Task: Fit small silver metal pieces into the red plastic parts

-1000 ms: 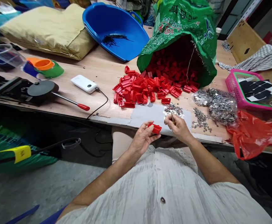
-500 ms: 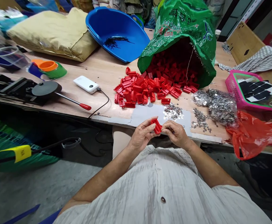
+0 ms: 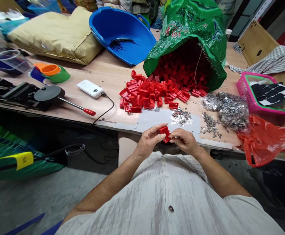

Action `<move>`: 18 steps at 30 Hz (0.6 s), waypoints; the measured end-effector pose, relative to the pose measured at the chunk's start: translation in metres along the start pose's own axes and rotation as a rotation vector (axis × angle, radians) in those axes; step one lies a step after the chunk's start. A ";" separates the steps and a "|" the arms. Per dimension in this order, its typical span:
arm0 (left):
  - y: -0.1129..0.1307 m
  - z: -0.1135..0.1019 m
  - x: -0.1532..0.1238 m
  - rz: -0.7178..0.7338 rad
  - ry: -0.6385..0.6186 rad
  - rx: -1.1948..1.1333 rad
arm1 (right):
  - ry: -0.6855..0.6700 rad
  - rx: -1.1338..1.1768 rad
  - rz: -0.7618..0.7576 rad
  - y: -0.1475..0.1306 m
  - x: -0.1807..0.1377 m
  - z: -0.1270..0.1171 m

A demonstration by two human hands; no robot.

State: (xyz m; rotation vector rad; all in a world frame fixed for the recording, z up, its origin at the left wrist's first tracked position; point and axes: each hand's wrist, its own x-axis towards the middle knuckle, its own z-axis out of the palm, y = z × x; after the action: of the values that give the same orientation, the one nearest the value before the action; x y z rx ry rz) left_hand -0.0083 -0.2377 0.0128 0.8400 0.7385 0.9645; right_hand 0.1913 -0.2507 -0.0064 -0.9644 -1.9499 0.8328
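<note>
Near the table's front edge, my left hand grips a small red plastic housing between thumb and fingers. My right hand is closed in a pinch against the right end of that housing. Whatever lies between its fingertips is too small or hidden to make out. Just beyond my hands, small shiny metal pieces lie in a pile on a grey sheet. Behind them is a heap of similar red housings, spilling from a green woven sack.
More metal pieces and filled clear bags lie right, by a pink basket and red plastic bag. A power bank, lever tool and blue basin stand left and behind.
The red housing has been turned and tipped more upright in my left hand. My left thumb has shifted along it, while my right fingers stay at its right end.
</note>
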 end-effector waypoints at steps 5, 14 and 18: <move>-0.015 -0.014 0.008 0.087 -0.041 0.095 | 0.041 -0.050 0.179 0.001 -0.008 -0.003; -0.028 -0.038 0.036 0.265 -0.152 0.693 | 0.007 -0.320 0.242 0.013 -0.010 0.003; -0.025 -0.039 0.043 0.242 -0.203 0.896 | -0.032 -0.386 0.252 0.017 -0.006 0.005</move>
State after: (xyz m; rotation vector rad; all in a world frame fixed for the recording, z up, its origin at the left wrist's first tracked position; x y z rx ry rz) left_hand -0.0148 -0.1959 -0.0342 1.8137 0.9101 0.7200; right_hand 0.1948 -0.2483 -0.0246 -1.4552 -2.0871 0.6180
